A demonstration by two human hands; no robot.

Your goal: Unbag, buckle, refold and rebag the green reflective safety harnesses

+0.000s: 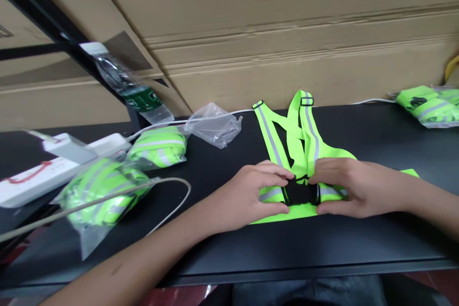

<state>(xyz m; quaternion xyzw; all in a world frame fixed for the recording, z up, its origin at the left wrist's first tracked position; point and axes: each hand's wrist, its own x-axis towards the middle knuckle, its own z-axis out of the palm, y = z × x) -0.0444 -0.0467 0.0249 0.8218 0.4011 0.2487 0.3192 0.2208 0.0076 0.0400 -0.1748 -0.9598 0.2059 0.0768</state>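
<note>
A neon yellow-green reflective strap vest (300,143) with grey stripes lies spread on the black table (322,244). Its black plastic buckle (301,193) sits at the waist band, near the table's front. My left hand (251,198) pinches the band at the buckle's left end. My right hand (344,186) pinches the band at the buckle's right end. Both hands have fingers curled around the buckle halves.
Two bagged folded vests (103,191) (159,147) lie at left, another bagged vest (430,104) at far right. An empty clear bag (214,124), a plastic water bottle (129,83), a white power strip (53,167) and a grey cable (172,186) are nearby. Cardboard sheets (268,33) stand behind.
</note>
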